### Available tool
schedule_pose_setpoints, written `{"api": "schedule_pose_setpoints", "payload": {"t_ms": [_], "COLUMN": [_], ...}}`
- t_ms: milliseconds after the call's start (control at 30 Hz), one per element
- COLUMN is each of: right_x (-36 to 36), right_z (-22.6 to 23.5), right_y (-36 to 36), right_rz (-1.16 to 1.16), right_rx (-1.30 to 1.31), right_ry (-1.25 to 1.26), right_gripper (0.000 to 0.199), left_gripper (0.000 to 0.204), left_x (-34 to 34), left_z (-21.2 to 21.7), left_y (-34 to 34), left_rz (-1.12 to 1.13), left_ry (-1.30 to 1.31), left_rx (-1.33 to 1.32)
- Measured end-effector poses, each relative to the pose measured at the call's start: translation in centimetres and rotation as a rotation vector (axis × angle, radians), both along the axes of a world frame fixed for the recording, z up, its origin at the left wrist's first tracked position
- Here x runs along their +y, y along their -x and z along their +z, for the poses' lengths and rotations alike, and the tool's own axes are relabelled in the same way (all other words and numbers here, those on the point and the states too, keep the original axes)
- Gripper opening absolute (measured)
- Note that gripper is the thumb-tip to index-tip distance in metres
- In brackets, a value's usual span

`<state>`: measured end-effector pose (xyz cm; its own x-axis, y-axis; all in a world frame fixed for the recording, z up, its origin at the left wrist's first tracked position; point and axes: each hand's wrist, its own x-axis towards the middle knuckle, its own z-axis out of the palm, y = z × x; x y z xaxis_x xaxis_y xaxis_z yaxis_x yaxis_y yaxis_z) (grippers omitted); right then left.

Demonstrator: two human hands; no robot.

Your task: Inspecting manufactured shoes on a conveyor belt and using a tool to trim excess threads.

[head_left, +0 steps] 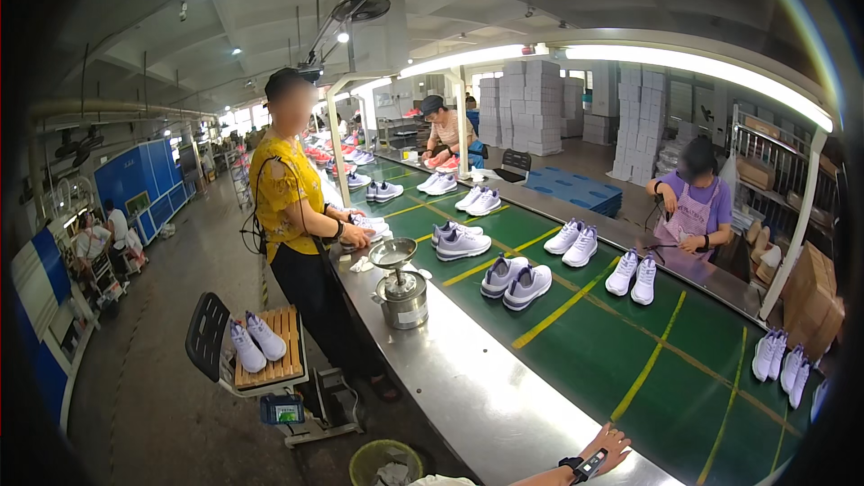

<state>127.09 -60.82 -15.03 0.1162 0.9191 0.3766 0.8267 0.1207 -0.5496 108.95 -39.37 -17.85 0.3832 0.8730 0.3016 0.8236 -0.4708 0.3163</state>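
Observation:
My left hand [613, 446] reaches in from the lower edge and rests on the right border of the shiny metal ledge [526, 400], beside the green conveyor belt [594, 378]. Its fingers look stretched out, with nothing visible in them. A dark wrist device [590, 464] is strapped to that wrist. My right hand does not show. On the belt, the closest shoes are a grey-lavender pair of sneakers [526, 286], well beyond my hand. A pale pair of sneakers [643, 279] stands on the belt's far side.
A metal pot with a dish on top [400, 299] stands on the ledge. Past it, a person in yellow [292, 184] handles a shoe. Sneakers [256, 342] sit on a slatted chair [279, 369] above a waste bin [385, 463]. A person in purple [711, 207] works across the belt.

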Motion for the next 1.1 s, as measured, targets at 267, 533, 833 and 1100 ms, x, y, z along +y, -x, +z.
{"api": "schedule_pose_setpoints", "payload": {"t_ms": [267, 533, 833, 1100], "right_x": [0.0, 0.3, 0.1, 0.3], "right_z": [0.4, -0.4, -0.9, -1.2], "right_y": [0.0, -0.3, -0.9, -1.1], "right_rz": [0.000, 0.004, 0.020, 0.028], "right_rx": [-0.002, 0.009, -0.026, -0.057], "right_ry": [0.023, 0.016, 0.002, -0.032], "right_gripper": [0.010, 0.011, 0.011, 0.009], "left_gripper": [0.029, 0.027, 0.020, 0.020], "left_x": [-0.2, 0.1, 0.4, 0.0], "left_z": [1.0, -0.4, -1.2, -0.3], "left_y": [0.0, -0.4, -0.8, -0.4], "left_rz": [-0.001, 0.022, -0.010, -0.019], "left_ry": [0.074, -0.034, -0.064, -0.054], "left_rx": [0.004, -0.078, -0.063, -0.095]}}
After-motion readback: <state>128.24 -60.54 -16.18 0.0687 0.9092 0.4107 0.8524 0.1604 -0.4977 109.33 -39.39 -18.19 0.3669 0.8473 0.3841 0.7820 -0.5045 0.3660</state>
